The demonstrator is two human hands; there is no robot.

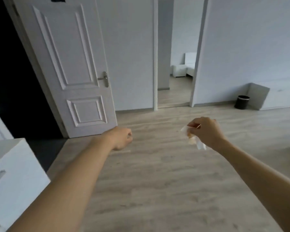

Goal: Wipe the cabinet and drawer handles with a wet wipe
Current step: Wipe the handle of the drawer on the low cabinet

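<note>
my right hand [206,131] pinches the wet wipe [195,141], its long side running down and to the right. my left hand [122,138] is curled up, holding nothing.

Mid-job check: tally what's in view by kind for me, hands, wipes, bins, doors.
hands: 2, left hand and right hand
wet wipe: 1
black bin: 1
panelled door: 1
Total: 5

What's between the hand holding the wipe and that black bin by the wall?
Nothing: the head view shows only bare wooden floor between the right hand, gripping the wipe, and the bin.
</note>
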